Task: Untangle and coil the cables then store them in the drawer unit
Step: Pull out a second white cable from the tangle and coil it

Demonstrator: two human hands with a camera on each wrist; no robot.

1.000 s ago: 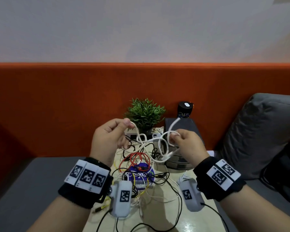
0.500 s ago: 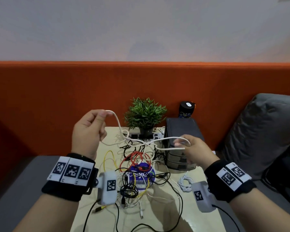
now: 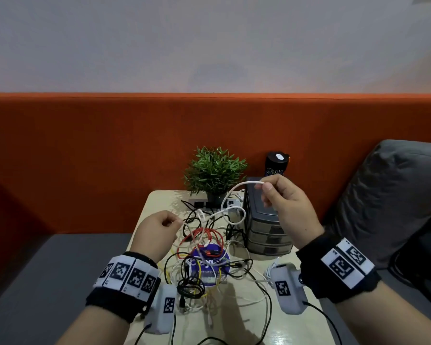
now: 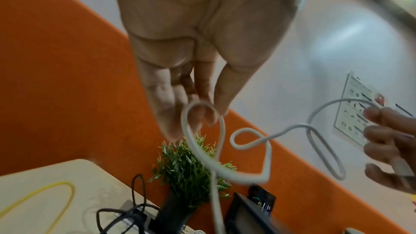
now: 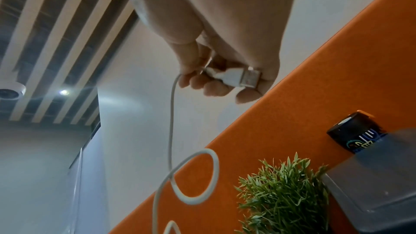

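A white USB cable (image 3: 230,211) loops in the air between my two hands above the table. My right hand (image 3: 281,202) is raised in front of the drawer unit and grips the cable's USB plug (image 5: 236,76) in curled fingers. My left hand (image 3: 157,230) is lower, over the table's left side, and pinches a bend of the same white cable (image 4: 202,131) between thumb and fingertips. A tangle of red, black, yellow and white cables (image 3: 202,260) lies on the beige table (image 3: 246,327). The grey drawer unit (image 3: 264,227) stands at the table's right edge with its drawers closed.
A potted green plant (image 3: 214,170) and a black can (image 3: 276,165) stand at the table's back, against the orange sofa back. A power strip (image 3: 204,204) lies by the plant. A grey cushion (image 3: 393,190) is at the right.
My left hand has dropped from high on the left to just above the table. My right hand has risen in front of the drawer unit, and the white cable now hangs in looser loops.
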